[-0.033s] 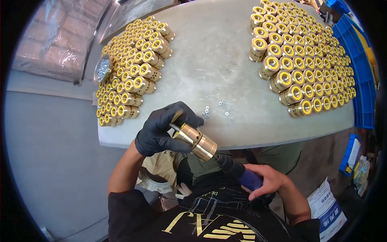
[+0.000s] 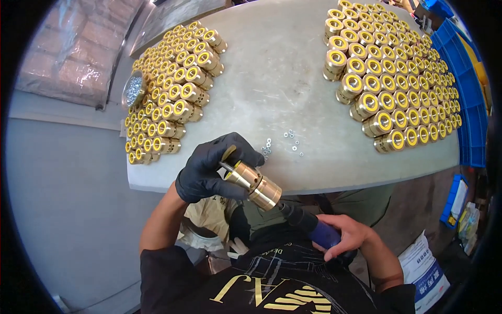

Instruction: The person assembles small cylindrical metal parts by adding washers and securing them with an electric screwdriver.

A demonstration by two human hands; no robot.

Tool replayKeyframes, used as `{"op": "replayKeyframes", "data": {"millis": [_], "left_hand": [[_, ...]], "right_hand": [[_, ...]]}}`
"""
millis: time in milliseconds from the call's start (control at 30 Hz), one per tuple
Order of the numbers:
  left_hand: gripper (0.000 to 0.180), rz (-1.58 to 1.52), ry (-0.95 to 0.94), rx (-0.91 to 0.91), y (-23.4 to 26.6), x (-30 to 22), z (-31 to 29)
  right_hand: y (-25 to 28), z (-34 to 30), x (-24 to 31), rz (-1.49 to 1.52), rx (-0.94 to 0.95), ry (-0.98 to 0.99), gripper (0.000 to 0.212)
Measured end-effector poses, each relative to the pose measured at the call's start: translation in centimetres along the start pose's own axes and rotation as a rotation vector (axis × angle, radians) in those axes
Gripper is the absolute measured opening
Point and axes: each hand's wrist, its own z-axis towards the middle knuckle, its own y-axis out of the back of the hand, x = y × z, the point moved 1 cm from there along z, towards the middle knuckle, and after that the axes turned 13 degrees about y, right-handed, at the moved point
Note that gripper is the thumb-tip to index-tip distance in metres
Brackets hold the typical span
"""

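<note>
In a black glove, my left hand [image 2: 217, 165] is closed round a brass cylinder [image 2: 255, 183], held tilted at the table's near edge. The cylinder has a groove round its middle, side holes and a yellow ring at its upper end. A thin metal piece [image 2: 226, 166] sticks out of that end beside my thumb and fingers; its kind is not clear. My bare right hand [image 2: 342, 235] grips a purple and black power driver [image 2: 314, 225]. The driver's black nose points up-left and meets the cylinder's lower end; its tip is hidden. Small nuts [image 2: 269, 142] lie beyond my left fingertips.
Rows of similar brass cylinders stand on the grey table [image 2: 272, 68], a left group [image 2: 180, 73] and a right group [image 2: 392, 83]. A round bowl of small metal parts [image 2: 134, 90] sits at the left group's edge. Blue bins [image 2: 465, 94] flank the right side; a white sack [image 2: 426, 272] lies below.
</note>
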Motion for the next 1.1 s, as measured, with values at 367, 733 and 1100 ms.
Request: {"op": "replayKeyframes", "data": {"millis": [367, 733, 1100], "left_hand": [[0.056, -0.010, 0.245, -0.318, 2.7, -0.6, 0.5], [0.055, 0.924, 0.311, -0.216, 4.8, 0.8, 5.1], [0.072, 1.094, 0.730, -0.201, 6.0, 2.0, 5.7]], "right_hand": [[0.4, 1.5, 3.6, -0.210, -0.080, 0.008, 0.105], [4.9, 3.3, 4.5, -0.270, -0.489, 0.253, 0.106], [5.6, 3.6, 3.7, -0.267, -0.495, 0.207, 0.109]]}}
